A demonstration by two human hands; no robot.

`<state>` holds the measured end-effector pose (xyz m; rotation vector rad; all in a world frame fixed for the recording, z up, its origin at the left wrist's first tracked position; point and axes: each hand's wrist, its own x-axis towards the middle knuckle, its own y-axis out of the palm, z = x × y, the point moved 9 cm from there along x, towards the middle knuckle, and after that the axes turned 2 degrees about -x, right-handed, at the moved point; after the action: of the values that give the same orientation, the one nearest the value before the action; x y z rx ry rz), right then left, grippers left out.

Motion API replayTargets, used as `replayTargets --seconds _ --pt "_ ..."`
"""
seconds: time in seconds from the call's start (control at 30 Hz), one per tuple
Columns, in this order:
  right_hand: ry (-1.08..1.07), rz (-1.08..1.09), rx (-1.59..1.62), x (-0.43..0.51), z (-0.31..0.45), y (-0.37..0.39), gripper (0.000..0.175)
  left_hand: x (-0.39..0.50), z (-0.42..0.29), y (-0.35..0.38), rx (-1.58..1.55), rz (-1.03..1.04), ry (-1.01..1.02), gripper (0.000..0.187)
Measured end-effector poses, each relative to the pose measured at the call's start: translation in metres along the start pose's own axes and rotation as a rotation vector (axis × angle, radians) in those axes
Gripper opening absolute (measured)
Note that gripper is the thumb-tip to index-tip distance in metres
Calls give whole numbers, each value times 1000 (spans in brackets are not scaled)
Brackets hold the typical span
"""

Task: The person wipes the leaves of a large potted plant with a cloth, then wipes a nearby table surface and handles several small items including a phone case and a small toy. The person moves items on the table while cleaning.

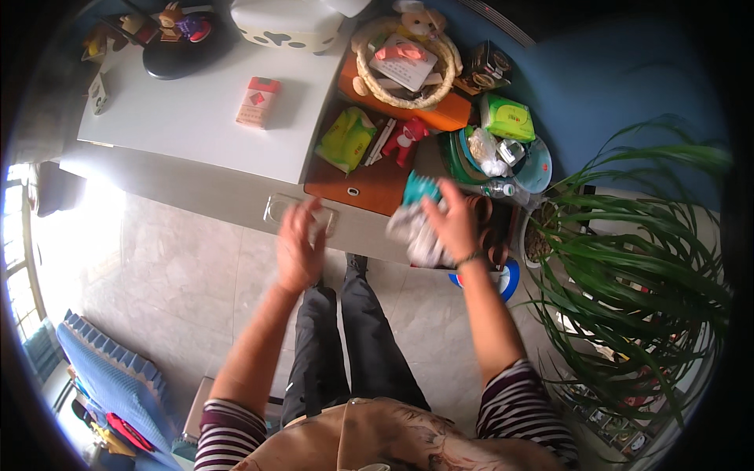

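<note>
My right hand [453, 226] is blurred, over a crumpled whitish cloth [418, 235] and a teal item [420, 187] at the cabinet's edge; whether it grips them I cannot tell. My left hand [301, 244] is raised with fingers apart, over a clear plastic case [280, 211] at the grey cabinet's front edge; nothing shows in it. Ahead, on the brown surface [365, 197], lie a green tissue pack [346, 140], white pens [380, 141] and a red bear figure [405, 140].
A woven basket [360, 70] with a plush toy stands at the back. Right of it are a second green tissue pack [508, 118], blue bowls [535, 168] and a plastic bottle [498, 189]. A leafy potted plant [636, 265] fills the right. A red-and-white box [258, 103] stands on the white top [206, 129].
</note>
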<state>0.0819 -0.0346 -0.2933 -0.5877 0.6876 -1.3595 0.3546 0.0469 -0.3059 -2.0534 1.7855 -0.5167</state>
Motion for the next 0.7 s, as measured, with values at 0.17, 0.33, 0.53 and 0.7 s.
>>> replayTargets --seconds 0.17,0.33,0.53,0.7 --pt "41 -165 -366 116 -26 -62 39 97 -16 -23 376 -160 407 22" --pt "59 -39 -574 181 -26 -66 40 135 0 1 506 -107 325 14" --pt "-74 49 -657 215 -25 -43 50 137 3 5 566 -106 311 10" --pt "98 44 -525 198 -48 -48 54 139 7 7 571 -83 267 9"
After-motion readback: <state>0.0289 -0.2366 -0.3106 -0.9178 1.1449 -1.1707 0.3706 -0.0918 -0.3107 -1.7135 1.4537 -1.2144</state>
